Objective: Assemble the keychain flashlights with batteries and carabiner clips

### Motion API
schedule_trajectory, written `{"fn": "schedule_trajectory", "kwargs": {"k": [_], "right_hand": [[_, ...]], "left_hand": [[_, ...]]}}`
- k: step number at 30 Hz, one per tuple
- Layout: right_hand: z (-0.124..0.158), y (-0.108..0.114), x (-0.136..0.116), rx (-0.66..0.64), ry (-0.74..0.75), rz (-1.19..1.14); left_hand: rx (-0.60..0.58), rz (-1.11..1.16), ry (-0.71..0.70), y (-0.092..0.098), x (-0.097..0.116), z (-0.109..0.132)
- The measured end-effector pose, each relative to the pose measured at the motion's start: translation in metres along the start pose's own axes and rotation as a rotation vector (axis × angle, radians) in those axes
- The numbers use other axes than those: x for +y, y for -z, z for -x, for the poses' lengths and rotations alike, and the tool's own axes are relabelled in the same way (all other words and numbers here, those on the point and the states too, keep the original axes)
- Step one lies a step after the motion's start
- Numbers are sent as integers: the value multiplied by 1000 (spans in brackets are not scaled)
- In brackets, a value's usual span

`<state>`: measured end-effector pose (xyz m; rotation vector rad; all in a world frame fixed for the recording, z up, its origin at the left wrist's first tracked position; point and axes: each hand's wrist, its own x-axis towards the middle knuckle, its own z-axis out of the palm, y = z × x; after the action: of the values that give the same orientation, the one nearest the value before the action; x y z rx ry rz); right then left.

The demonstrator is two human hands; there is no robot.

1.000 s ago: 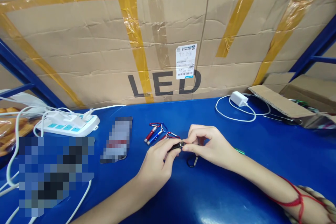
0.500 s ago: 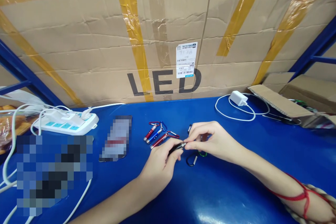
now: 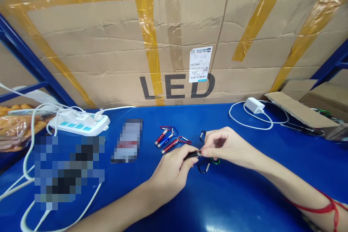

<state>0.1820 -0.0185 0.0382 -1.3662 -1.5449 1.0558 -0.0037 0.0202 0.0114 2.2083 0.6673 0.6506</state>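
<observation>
My left hand (image 3: 170, 168) is wrapped around a slim black mini flashlight (image 3: 191, 155), whose metal tip points right. At that tip my right hand (image 3: 231, 149) pinches the end between thumb and fingers; any small part in the pinch is hidden. Beyond my left hand lie two red mini flashlights and a blue mini flashlight (image 3: 165, 141), each with a carabiner clip; the nearer red mini flashlight (image 3: 170, 146) is close to my knuckles. Below my right fingers rest a black carabiner (image 3: 207, 168) and a partly hidden green carabiner (image 3: 216, 161). Another black carabiner (image 3: 201, 136) shows behind them.
A phone (image 3: 127, 141), partly blurred out, lies left of the flashlights. Further left are a white power strip (image 3: 94, 128) with cables and a pixelated object (image 3: 70, 170). A white charger (image 3: 254, 105) and an open carton (image 3: 295, 111) sit right. A large cardboard box (image 3: 108, 50) stands behind.
The whole view has shifted, so things appear further right. Both hands stay together on the black mini flashlight, my right fingers still at its tip.
</observation>
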Motion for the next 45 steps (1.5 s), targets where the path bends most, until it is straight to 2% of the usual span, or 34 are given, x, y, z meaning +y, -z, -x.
{"fn": "schedule_trajectory", "kwargs": {"k": [4,8,12,15,18,21,24,26,32,39,45], "right_hand": [[-2,-1,4,-17,-138,-40],[-3,-5,7,6,-210,-106],[-4,-11,12,20,-201,-141],[-4,-13,17,51,-160,-135],[-4,-12,19,132,-58,-7],[-2,-8,15,241,221,177],[1,-3,11,169,517,324],[3,0,11,100,619,439],[6,4,15,110,728,631],[9,6,9,118,811,617],[8,7,14,68,824,616]], "left_hand": [[-22,-17,-31,0,1,2],[-2,7,-84,-2,1,4],[56,3,-141,-3,-3,4],[96,-15,-111,-4,-6,3],[100,-15,-41,-5,-6,1],[60,30,46,-4,-3,-3],[11,143,94,-3,-1,-5],[-24,223,110,-2,-2,-6],[-74,270,152,0,-5,-4],[-140,207,128,7,5,-4],[-201,142,129,7,8,-2]]}}
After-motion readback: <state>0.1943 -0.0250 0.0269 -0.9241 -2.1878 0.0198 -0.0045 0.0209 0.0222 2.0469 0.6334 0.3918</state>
